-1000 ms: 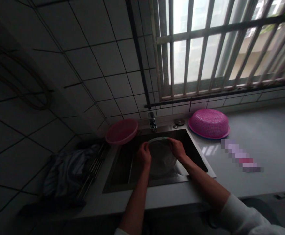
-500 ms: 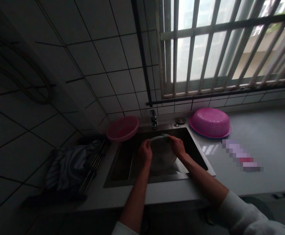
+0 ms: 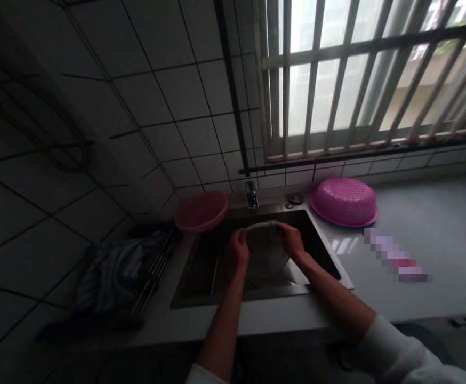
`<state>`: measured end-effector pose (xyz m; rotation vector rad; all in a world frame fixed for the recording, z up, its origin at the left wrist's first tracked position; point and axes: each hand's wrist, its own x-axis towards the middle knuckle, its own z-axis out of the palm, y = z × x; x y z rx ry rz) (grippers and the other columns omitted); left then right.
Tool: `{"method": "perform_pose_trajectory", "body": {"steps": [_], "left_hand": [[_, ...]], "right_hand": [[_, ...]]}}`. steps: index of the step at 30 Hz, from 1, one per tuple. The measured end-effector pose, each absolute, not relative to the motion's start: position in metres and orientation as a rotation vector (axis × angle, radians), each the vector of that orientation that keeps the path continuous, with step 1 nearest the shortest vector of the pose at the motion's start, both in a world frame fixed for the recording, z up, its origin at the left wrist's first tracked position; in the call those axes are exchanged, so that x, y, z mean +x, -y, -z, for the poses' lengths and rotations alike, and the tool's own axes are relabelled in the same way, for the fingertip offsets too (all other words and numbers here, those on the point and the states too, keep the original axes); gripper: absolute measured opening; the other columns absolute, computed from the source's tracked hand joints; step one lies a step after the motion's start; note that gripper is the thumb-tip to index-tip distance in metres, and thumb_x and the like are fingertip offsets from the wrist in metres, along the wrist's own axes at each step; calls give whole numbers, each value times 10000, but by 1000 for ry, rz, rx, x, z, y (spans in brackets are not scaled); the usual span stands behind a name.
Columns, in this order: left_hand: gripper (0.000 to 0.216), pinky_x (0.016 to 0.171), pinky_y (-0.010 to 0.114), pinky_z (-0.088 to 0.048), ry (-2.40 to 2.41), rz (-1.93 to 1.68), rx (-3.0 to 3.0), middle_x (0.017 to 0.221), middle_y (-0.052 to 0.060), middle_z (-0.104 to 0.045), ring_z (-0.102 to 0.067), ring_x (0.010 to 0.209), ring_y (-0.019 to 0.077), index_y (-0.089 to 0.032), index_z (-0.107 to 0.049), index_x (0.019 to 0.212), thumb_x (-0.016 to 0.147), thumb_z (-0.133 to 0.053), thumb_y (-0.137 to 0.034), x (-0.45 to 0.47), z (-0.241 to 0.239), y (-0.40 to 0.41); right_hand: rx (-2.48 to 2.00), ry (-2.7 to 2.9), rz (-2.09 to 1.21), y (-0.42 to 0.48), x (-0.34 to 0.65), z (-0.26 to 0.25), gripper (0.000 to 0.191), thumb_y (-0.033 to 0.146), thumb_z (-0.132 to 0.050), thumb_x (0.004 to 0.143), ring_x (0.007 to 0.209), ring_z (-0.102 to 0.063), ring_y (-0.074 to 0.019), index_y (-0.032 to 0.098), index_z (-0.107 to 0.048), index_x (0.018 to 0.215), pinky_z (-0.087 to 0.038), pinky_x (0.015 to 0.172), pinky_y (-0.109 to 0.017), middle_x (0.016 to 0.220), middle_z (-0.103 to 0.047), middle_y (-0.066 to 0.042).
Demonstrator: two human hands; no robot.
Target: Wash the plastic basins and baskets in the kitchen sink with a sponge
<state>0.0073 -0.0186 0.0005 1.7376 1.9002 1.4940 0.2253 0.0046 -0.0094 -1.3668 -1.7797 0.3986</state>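
Left hand [image 3: 238, 249] and right hand [image 3: 291, 240] stay clamped on opposite edges of the round grey metal bowl [image 3: 265, 260], now tipped slightly steeper inside the steel sink [image 3: 201, 272].

Dim dish [image 3: 265, 257] indistinct; counter object [image 3: 395, 255] pixelated

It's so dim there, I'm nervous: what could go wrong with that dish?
The dish, gripped at its rim by left hand and right hand, might slip and hit the sink. In this dim light, the pink basin by the sink's corner could get knocked.
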Motion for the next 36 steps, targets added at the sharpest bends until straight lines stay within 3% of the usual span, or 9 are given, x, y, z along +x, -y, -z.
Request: {"method": "perform_pose_trajectory", "body": {"steps": [6, 12, 16, 19, 22, 24, 29, 36], "left_hand": [[200, 960, 342, -536, -1712, -1333, 2004, 1088, 54, -776, -725, 1031, 214, -258, -748, 1073, 988, -576, -203, 21, -3, 24], [183, 980, 384, -533, -1896, -1735, 1356, 1084, 97, -767, -712, 1048, 249, -200, -716, 1061, 960, -630, -327, -11, 17, 7], [183, 948, 369, -550, -1918, -1778, 1028, 1104, 93, -752, -713, 1025, 214, -192, -663, 1098, 932, -607, -242, -23, 29, -1], [341, 1049, 419, -521, -2006, -1710, 1247, 1232, 125, -728, -694, 1158, 241, -200, -641, 1218, 879, -626, -165, -18, 23, 4], [575, 1197, 473, -417, -2034, -1624, 1696, 1459, 145, -629, -562, 1400, 286, -217, -597, 1386, 825, -668, -112, -6, 7, 14], [620, 1221, 490, -393, -2033, -1533, 1849, 1512, 136, -600, -525, 1441, 300, -233, -596, 1423, 824, -692, -107, 0, -4, 19], [284, 1060, 436, -527, -2041, -1354, 1830, 1269, 106, -758, -702, 1194, 269, -255, -739, 1225, 989, -584, -218, 8, -15, 23], [247, 979, 365, -551, -1863, -1144, 1971, 1176, 63, -796, -745, 1069, 232, -274, -779, 1133, 976, -613, -179, 21, -11, 24]], "right_hand": [[-1211, 2038, -384, 5, 198, 0, 522, 43, -499, 930, 1204, -714, -192, 268, -705, 1354, -544, 1068, -307, 1361, -728, -34], [-1365, 1693, -399, -14, 232, 8, 406, 179, -549, 968, 1093, -755, -234, 266, -716, 1327, -573, 996, -350, 1236, -782, -58], [-1472, 1599, -432, -20, 246, 12, 388, 226, -578, 962, 1039, -768, -259, 238, -709, 1327, -573, 946, -345, 1157, -802, -82], [-1529, 1624, -444, -18, 246, 9, 395, 209, -569, 963, 1056, -765, -265, 235, -704, 1333, -569, 944, -342, 1166, -799, -88], [-1507, 1685, -449, -14, 244, 4, 404, 178, -559, 964, 1104, -754, -260, 248, -706, 1334, -565, 966, -338, 1197, -793, -75], [-1455, 1776, -473, -10, 241, 1, 426, 141, -562, 953, 1140, -745, -251, 264, -713, 1332, -559, 995, -332, 1236, -783, -60], [-1416, 1989, -471, -1, 222, -3, 490, 88, -525, 958, 1149, -743, -231, 270, -689, 1383, -559, 1017, -316, 1312, -754, -54], [-1347, 2123, -377, 3, 201, -7, 508, 85, -499, 970, 1124, -750, -226, 297, -680, 1395, -581, 994, -335, 1367, -724, -55]]}}
